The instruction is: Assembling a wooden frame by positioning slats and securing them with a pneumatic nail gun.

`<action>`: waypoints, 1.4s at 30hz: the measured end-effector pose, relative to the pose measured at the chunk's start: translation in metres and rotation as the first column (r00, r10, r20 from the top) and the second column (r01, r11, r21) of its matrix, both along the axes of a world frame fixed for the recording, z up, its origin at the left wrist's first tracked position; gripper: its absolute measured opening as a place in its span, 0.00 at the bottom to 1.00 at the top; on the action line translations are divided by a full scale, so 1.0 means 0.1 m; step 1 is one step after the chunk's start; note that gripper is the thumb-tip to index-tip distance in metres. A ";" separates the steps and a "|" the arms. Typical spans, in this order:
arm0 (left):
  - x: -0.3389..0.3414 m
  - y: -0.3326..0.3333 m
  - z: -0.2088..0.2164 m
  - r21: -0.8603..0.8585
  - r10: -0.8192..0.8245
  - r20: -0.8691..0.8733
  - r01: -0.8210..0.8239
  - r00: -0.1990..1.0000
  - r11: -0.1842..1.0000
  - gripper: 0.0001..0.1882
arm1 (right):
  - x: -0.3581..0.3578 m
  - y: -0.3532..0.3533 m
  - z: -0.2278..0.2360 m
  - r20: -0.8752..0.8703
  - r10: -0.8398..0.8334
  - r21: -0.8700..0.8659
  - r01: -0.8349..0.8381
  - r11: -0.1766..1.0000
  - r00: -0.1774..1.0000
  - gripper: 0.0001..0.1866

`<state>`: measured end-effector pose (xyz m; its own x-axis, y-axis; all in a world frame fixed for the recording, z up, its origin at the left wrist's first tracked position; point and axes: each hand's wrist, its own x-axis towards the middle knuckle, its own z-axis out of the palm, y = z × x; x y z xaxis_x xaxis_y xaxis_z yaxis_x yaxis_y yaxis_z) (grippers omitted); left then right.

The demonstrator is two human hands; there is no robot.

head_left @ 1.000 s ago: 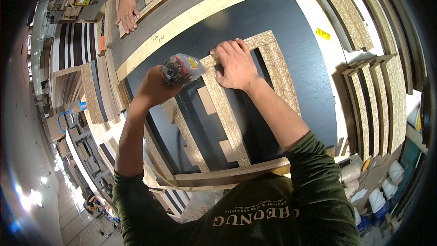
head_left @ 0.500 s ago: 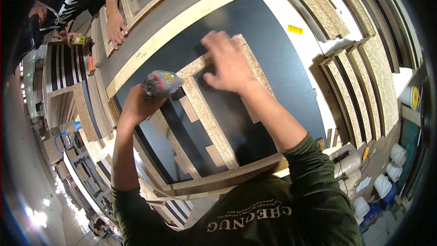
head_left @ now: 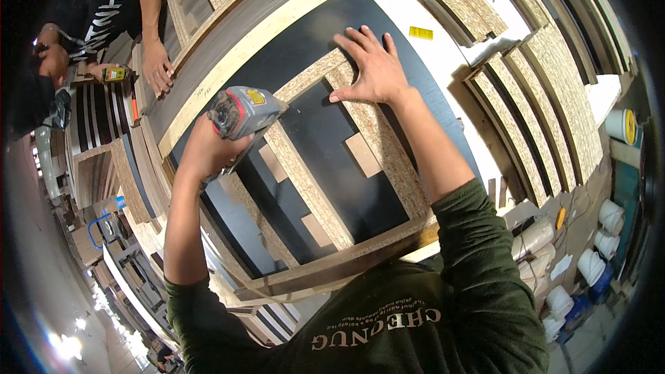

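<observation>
My left hand (head_left: 208,149) is wrapped around the handle of a grey nail gun (head_left: 242,112) with a red ring and a yellow label. The gun's front end is over the far rail of a chipboard frame (head_left: 312,180), near the middle upright. My right hand (head_left: 377,69) spreads its fingers over the frame's far right corner, thumb on the chipboard. Beneath the frame is a dark panel (head_left: 433,107). Small light wood blocks (head_left: 364,154) sit against the frame's strips.
Across the bench, a co-worker's hand (head_left: 158,69) rests on a wood-grain board, and another hand is by a yellow-and-black tool (head_left: 115,74). Stacked chipboard frames (head_left: 547,107) stand at the right. White buckets (head_left: 592,263) are on the floor beyond.
My right hand has moved right and come to rest at the frame's corner with fingers spread. The nail gun has turned and risen slightly. The whole view has shifted a little.
</observation>
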<state>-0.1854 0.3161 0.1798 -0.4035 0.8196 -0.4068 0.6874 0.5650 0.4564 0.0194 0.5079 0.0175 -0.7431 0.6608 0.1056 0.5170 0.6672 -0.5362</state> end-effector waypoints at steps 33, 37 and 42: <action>0.20 1.05 -0.33 -0.085 -0.143 0.035 0.146 0.989 0.986 0.17 | 0.00 0.07 -0.06 -0.002 0.070 -0.017 -0.070 0.997 0.998 0.52; 0.22 1.07 -0.34 -0.040 -0.125 0.077 0.128 0.989 0.991 0.16 | 0.00 0.08 -0.05 0.004 0.058 -0.010 -0.058 0.998 0.998 0.52; 0.23 1.10 -0.36 -0.065 -0.141 0.049 0.144 0.989 0.987 0.17 | -0.01 0.07 -0.02 0.016 0.068 -0.014 -0.068 0.998 0.998 0.52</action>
<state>-0.1627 0.4259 0.1442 -0.2646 0.8375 -0.4781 0.7433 0.4930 0.4522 0.0181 0.5152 0.0158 -0.7879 0.6100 0.0846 0.4797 0.6940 -0.5369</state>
